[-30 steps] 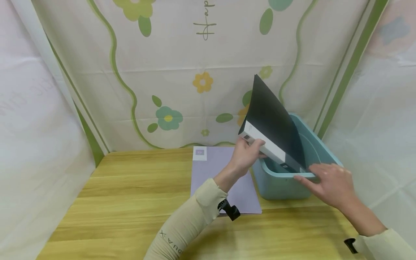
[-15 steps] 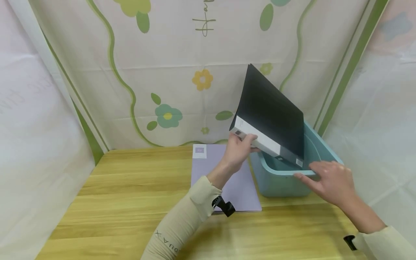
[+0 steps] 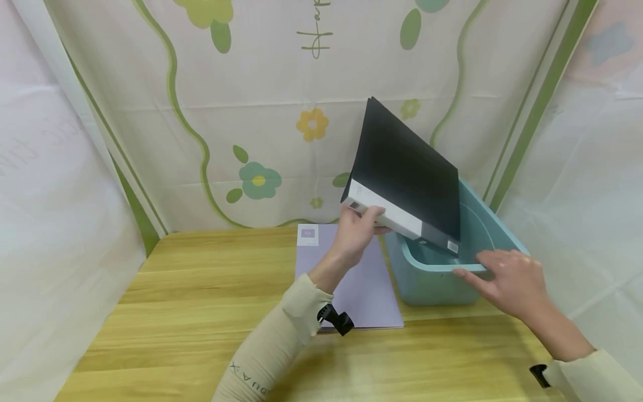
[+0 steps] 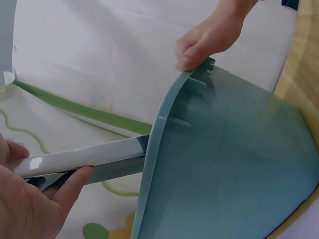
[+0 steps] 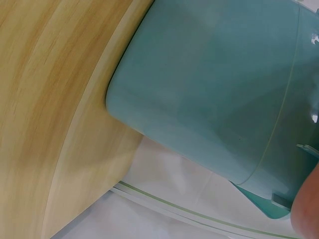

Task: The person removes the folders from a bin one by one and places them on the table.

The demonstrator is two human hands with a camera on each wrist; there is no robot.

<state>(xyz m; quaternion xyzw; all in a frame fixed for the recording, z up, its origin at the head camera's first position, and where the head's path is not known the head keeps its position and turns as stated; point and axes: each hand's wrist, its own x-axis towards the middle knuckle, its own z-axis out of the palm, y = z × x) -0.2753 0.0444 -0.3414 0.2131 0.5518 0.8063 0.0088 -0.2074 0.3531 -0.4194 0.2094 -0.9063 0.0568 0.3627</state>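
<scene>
My left hand (image 3: 354,234) pinches a black folder (image 3: 407,167) by its white-labelled spine, thumb on one side and fingers under it. The folder tilts over the blue-green bin (image 3: 439,287), with its lower right corner inside the rim. In the left wrist view the spine (image 4: 89,154) passes behind the bin wall (image 4: 239,159). At the bin's near right corner my right hand (image 3: 517,282) grips the rim, thumb outside and fingers over the edge. Only a bit of the right hand (image 5: 306,204) shows in the right wrist view, beside the bin.
Flat on the wooden table (image 3: 201,312), left of the bin, lies a purple folder (image 3: 372,301) with a white label; my left forearm crosses over it. A floral cloth (image 3: 251,111) hangs behind the table, and pale cloth (image 3: 593,195) hangs at the right.
My left hand has drawn the black folder leftward and partly up out of the bin, turning more of its cover into view. The right hand stays on the rim.
</scene>
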